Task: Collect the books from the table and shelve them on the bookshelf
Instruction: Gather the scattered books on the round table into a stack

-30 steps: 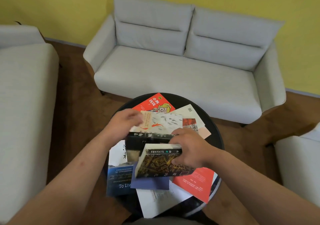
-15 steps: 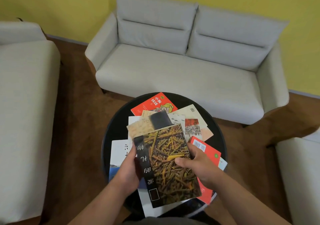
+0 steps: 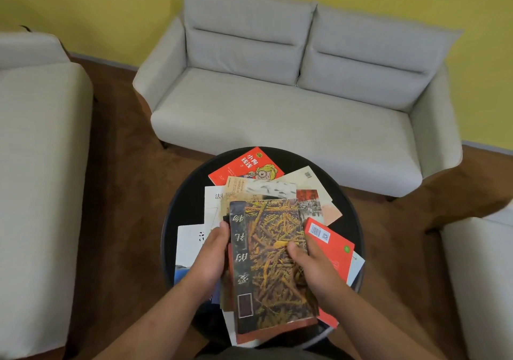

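I hold a small stack of books (image 3: 273, 271) above the round black table (image 3: 183, 201); its top cover is dark with yellow-orange twigs. My left hand (image 3: 211, 257) grips the stack's left edge and my right hand (image 3: 311, 265) grips its right edge, thumb on the cover. More books lie spread on the table: a red one with a cartoon face (image 3: 245, 165) at the far side, a red one with a barcode (image 3: 330, 243) on the right, white and pale ones (image 3: 191, 237) on the left. No bookshelf is in view.
A grey two-seat sofa (image 3: 291, 96) stands behind the table against a yellow wall. Another grey seat (image 3: 36, 165) is on the left and a third (image 3: 480, 276) at the right. Brown floor (image 3: 125, 193) surrounds the table.
My hands lifted books off the table, turned the twig-covered one face up and squared the books beneath it into one stack, now held nearer to me with both hands.
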